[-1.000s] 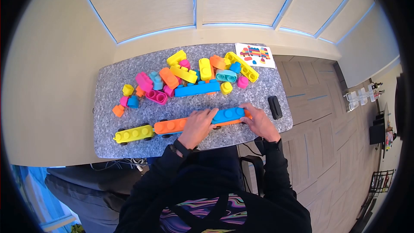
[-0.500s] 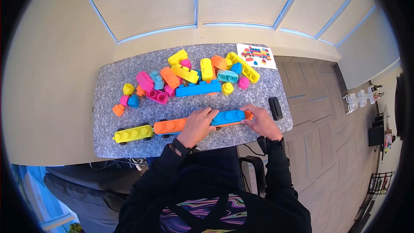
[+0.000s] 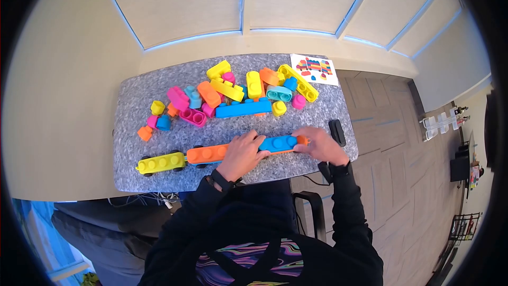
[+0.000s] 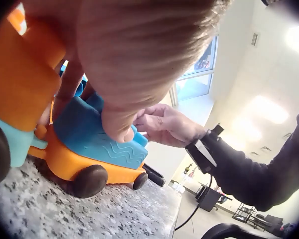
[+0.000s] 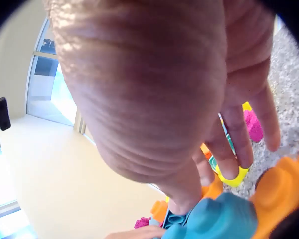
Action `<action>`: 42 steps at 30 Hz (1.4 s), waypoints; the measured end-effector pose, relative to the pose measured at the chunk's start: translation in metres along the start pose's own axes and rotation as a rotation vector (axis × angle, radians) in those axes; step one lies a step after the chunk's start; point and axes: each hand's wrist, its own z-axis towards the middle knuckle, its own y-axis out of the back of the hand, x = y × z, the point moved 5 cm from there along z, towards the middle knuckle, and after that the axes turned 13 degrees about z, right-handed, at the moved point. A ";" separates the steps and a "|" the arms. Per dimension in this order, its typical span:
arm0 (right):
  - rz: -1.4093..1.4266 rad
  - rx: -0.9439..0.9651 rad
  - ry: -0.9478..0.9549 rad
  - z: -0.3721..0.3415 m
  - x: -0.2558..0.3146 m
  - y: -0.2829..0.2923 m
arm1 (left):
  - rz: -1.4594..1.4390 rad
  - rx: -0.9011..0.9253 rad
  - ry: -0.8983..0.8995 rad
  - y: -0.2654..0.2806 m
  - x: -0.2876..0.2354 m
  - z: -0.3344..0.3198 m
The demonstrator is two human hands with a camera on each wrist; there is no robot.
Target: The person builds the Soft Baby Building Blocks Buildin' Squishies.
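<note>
A toy train of building blocks on wheels lies along the near side of the table. Its right-hand wagon has a blue block [image 3: 278, 143] on top of an orange wheeled base [image 4: 72, 162]. My left hand [image 3: 243, 155] grips the blue block's left end, thumb along its near side in the left wrist view. At the other end, my right hand [image 3: 321, 146] holds the block between thumb [image 5: 184, 196] and fingers. To the left, an orange block [image 3: 206, 154] sits on a teal wheeled base [image 4: 17, 142], joined to a yellow wagon [image 3: 161, 163].
Loose blocks lie behind the train, including a long blue block [image 3: 243, 108], a pink block [image 3: 193, 118] and a yellow block [image 3: 254, 85]. A picture sheet [image 3: 315, 69] is at the far right corner. A black case [image 3: 337, 133] lies by the right edge.
The train has shifted a little to the left. My right hand has tilted slightly, its wrist moving right, while my left hand keeps its place on the blue block.
</note>
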 end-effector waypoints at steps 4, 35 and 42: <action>0.093 -0.058 -0.102 0.038 -0.026 0.025 | 0.006 -0.082 -0.012 -0.006 0.000 -0.004; 0.074 -0.058 -0.141 -0.021 -0.007 0.016 | -0.016 -0.164 0.017 -0.002 0.005 -0.016; 0.034 0.003 -0.157 -0.021 -0.010 0.008 | -0.004 -0.172 0.018 0.000 0.005 -0.016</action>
